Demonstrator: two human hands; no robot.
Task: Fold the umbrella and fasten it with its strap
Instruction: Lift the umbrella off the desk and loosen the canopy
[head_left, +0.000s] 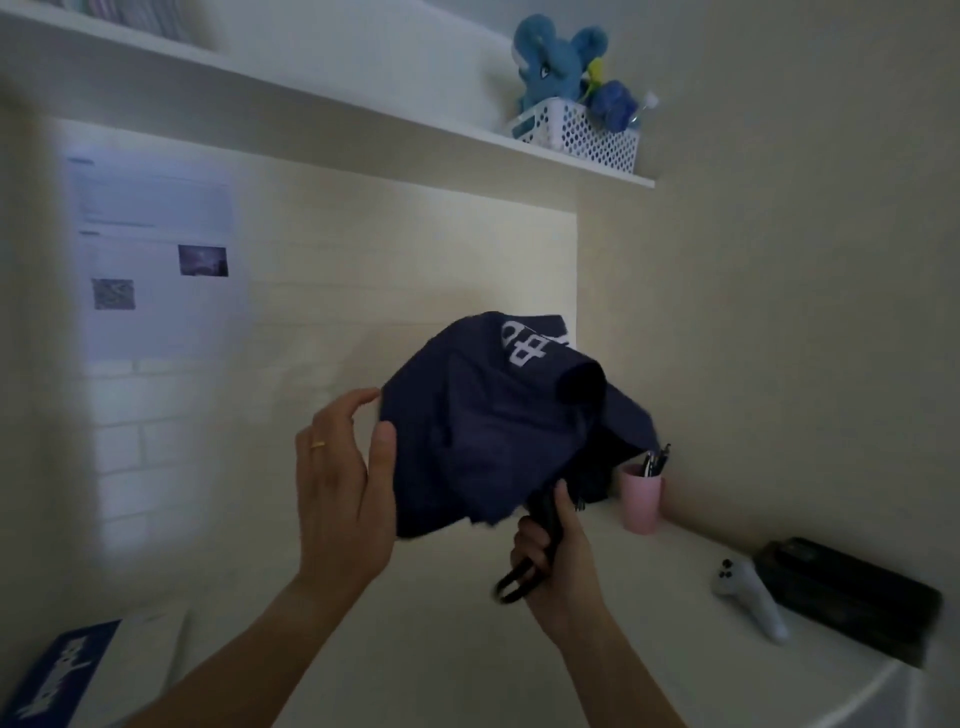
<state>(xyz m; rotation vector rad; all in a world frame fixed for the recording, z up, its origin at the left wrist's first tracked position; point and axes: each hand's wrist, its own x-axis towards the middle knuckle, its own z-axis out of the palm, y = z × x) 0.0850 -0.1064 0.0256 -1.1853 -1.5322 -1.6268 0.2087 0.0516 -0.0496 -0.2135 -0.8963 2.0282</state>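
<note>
head view, person at a white desk (467, 649). the dark navy fabric folding umbrella with white lettering (493, 415) is held in the air above the desk, between the two hands, its canopy collapsed but loose and bunched, not yet wrapped. the right hand (556, 561) is below the canopy, fingers clamped around the umbrella's black handle (545, 519); a black wrist loop (511, 584) hangs from the bottom of the handle beside the fist. the left hand (343, 488), a gold ring (318, 444) on one finger, is at the left edge of the canopy, fingers spread apart and curved; the thumb touches the fabric, while the fingertips are at its upper left edge, contact not clear. the fastening strap cannot be made out.

on the desk to the right, behind the canopy: a pink plastic cup holding pens (643, 496); nearer the viewer, a pale grey game controller (748, 597) just beside a black zipped case (852, 597). at lower left, a blue printed box (57, 675). on the wall, a sheet of paper with small pictures (156, 260). on the white wall shelf (363, 98) above, a white perforated basket (582, 137) with a blue plush elephant (550, 62).
</note>
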